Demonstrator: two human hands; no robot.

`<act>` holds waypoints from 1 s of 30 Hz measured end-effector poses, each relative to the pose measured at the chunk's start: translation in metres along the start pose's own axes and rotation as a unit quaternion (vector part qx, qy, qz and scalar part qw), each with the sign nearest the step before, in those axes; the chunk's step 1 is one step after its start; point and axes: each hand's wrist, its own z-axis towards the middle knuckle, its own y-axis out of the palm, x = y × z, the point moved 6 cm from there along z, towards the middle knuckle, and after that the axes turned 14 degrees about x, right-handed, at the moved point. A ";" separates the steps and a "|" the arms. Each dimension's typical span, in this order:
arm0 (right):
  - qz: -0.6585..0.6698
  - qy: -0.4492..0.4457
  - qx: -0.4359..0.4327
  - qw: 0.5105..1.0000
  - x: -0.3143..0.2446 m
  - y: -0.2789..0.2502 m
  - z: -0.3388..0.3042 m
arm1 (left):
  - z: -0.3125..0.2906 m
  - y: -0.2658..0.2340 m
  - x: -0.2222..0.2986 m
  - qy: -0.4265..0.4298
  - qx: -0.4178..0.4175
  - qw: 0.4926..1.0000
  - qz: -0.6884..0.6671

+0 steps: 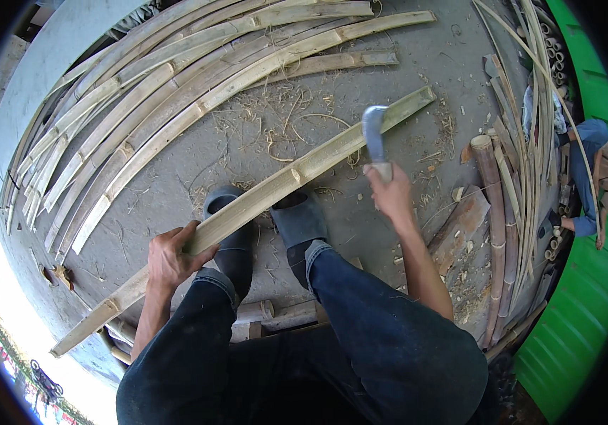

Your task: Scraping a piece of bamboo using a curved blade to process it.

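Observation:
A long split bamboo strip (268,191) lies slantwise across my legs, hollow face up, from the lower left to the upper right. My left hand (171,256) grips it left of my shoes, fingers wrapped over its edge. In my right hand (393,193) is a curved knife (374,136), held by its pale handle. Its blade stands upright in front of the strip's far part; whether it touches the bamboo I cannot tell. The blade looks slightly blurred. Beneath the strip are my dark clogs (300,221).
Several split bamboo strips (197,110) lie fanned out at the far left. Fibres and shavings litter the grey floor (360,234). To the right stand bamboo poles (489,212), long thin slats (530,142) and a green corrugated sheet (573,326). Another person (591,177) is at the right edge.

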 end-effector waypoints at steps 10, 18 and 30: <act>0.034 0.088 -0.001 0.996 -0.019 -0.005 0.012 | -0.003 0.000 0.004 0.064 0.054 0.995 0.058; -0.006 -0.177 -0.190 0.966 -0.066 0.045 -0.094 | 0.007 0.006 0.002 -0.036 -0.031 0.999 -0.011; -0.018 -0.096 0.046 0.994 0.029 0.010 0.026 | 0.014 0.004 -0.025 -0.100 -0.047 0.991 -0.070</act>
